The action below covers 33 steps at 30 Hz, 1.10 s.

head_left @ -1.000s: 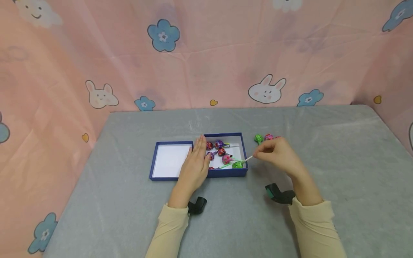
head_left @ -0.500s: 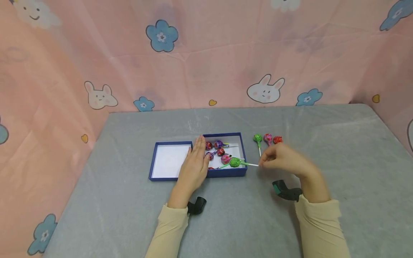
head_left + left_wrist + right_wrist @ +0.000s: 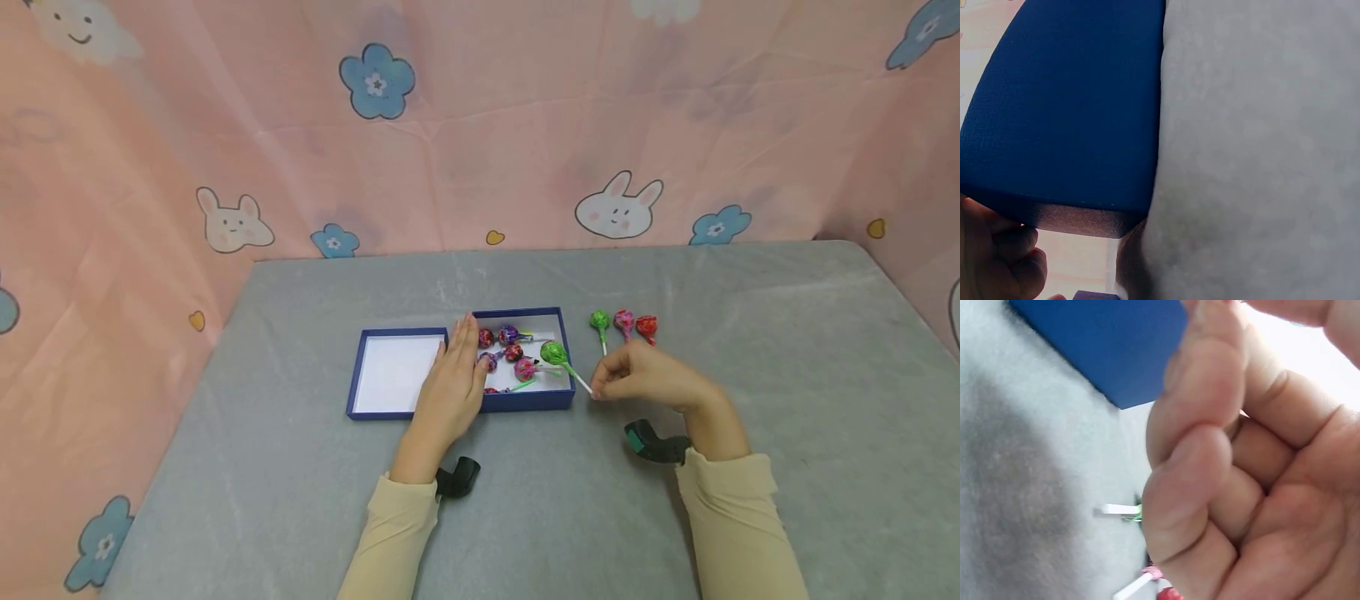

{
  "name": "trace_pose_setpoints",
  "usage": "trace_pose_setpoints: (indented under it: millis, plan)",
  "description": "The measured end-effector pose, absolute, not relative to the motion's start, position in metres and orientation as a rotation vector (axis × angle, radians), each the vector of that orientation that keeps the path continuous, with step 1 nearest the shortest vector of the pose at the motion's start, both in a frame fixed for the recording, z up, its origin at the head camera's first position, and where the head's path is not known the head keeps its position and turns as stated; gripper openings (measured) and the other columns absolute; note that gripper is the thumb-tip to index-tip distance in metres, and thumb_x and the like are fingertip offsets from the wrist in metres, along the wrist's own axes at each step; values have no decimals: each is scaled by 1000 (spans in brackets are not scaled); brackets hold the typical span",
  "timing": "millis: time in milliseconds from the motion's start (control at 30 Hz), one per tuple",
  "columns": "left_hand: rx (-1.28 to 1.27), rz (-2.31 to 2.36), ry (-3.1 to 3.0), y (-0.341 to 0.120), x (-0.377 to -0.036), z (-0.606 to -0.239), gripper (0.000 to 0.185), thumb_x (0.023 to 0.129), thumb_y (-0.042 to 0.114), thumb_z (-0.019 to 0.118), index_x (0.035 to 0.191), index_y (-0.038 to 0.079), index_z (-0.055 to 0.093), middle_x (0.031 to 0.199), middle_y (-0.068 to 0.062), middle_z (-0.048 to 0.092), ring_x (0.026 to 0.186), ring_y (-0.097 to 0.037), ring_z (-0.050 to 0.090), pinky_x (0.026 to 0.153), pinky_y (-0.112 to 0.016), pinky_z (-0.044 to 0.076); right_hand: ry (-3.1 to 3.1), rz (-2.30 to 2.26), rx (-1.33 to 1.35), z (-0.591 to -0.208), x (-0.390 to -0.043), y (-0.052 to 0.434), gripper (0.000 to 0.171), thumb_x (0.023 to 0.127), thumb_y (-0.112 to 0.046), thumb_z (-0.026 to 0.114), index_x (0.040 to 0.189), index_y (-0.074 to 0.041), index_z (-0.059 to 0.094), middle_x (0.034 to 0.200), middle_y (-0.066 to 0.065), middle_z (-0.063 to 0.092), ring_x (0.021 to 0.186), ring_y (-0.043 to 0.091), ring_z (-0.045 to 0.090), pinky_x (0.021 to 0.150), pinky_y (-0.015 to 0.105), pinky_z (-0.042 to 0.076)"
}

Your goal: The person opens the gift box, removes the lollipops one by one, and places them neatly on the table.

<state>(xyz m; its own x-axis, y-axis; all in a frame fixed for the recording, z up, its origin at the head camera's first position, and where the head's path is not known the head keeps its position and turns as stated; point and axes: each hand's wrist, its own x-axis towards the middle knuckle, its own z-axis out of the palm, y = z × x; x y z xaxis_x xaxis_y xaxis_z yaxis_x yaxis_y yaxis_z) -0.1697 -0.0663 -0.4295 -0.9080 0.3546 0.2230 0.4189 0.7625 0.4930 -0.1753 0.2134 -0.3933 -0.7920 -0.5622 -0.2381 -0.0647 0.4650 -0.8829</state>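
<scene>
My right hand [image 3: 648, 377] pinches the white stick of a green-wrapped lollipop [image 3: 553, 353]. Its round head overlaps the right end of the blue box [image 3: 528, 402] in the head view. Inside that box lie several wrapped lollipops, among them a purple one [image 3: 509, 335] and a pink one [image 3: 526, 369]. My left hand [image 3: 448, 392] rests at the box's left side with fingers extended away from me, covering part of it. In the left wrist view, the box's blue wall [image 3: 1079, 106] fills much of the frame beside the fingers.
To the left is a shallow blue-edged lid [image 3: 397, 375] with a white inside. Right of the box, a green lollipop [image 3: 599, 321], a pink lollipop [image 3: 623, 320] and a red lollipop [image 3: 647, 326] lie in a row on the grey table [image 3: 817, 375]. A pink printed curtain [image 3: 480, 150] hangs behind.
The right hand pulled the green lollipop rightward, then shifted slightly back left; the lollipop's head has swung up and away from the box's near wall. The left hand stayed put.
</scene>
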Motion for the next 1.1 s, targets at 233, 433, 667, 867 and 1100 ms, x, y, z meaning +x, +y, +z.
trace_pose_setpoints:
  millis: [233, 433, 667, 867, 1100]
  plan:
    - [-627, -837, -2842, -67, -170, -430, 55, 103, 24, 34, 148, -3, 18, 154, -14, 18, 141, -28, 19, 112, -48, 17, 2173, -1318, -554, -400, -179, 212, 11, 85, -6, 65, 79, 3, 65, 70, 2, 54, 65, 11, 48, 59, 25, 41]
    - [-631, -839, -2841, -68, -170, -430, 55, 103, 25, 33, 148, -3, 18, 154, -14, 18, 141, -28, 19, 112, -48, 17, 2140, -1346, -578, -404, -180, 210, 10, 84, -5, 62, 79, 3, 62, 70, 3, 54, 65, 11, 48, 59, 26, 41]
    - [-633, -859, -2841, -65, -170, -429, 55, 103, 22, 35, 148, -4, 17, 154, -15, 18, 142, -28, 17, 112, -48, 17, 2139, -1406, -578, -407, -181, 215, 7, 82, 1, 58, 80, 6, 62, 73, 2, 56, 67, 12, 50, 61, 28, 43]
    - [-605, -866, -2855, -65, -168, -428, 56, 103, 22, 36, 149, -3, 17, 154, -14, 17, 142, -28, 17, 112, -48, 17, 2176, -1452, -519, -408, -182, 220, 12, 85, -2, 59, 84, 9, 64, 74, 4, 58, 68, 14, 51, 63, 28, 45]
    - [-611, -849, -2860, -65, -167, -427, 56, 103, 25, 34, 148, -3, 17, 154, -14, 18, 142, -27, 18, 112, -48, 17, 2304, -1545, -410, -411, -172, 241, 13, 87, -3, 63, 85, 9, 66, 77, 5, 63, 72, 13, 56, 69, 26, 50]
